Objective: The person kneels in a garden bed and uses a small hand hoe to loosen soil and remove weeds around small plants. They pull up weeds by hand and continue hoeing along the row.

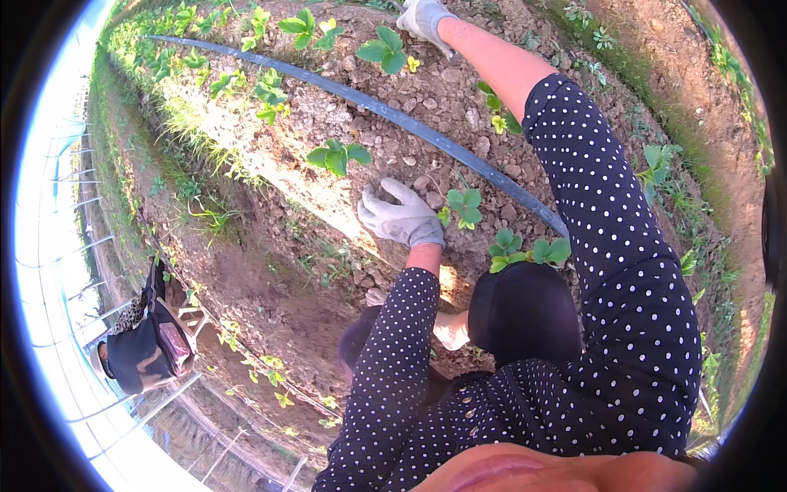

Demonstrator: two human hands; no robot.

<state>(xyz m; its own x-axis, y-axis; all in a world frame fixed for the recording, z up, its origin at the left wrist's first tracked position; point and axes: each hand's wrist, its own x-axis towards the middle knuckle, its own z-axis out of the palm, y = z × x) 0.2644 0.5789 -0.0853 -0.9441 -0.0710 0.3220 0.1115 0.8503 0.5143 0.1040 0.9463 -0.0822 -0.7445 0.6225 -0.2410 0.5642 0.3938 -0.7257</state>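
My left hand (398, 212), in a pale grey work glove, rests on the soil of a raised bed (424, 132). Its fingers are curled and apart, with nothing seen between them. Close to its wrist grows a small strawberry plant (465, 206), and another strawberry plant (338, 157) stands just beyond its fingertips. My right hand (425, 23), gloved alike, reaches far across the bed at the top edge of the view. A thin grey bit shows by its fingers, too cut off to name. Nearest to that hand is a leafy strawberry plant (384, 49) with yellow leaves at its base.
A dark irrigation hose (381, 111) runs along the bed between the plants. My knee (522, 310) presses close to some strawberry leaves (550, 251). Another person (144, 350) bends over a neighbouring row at left. Greenhouse framing (80, 184) stands behind. A dirt furrow (682, 80) lies at right.
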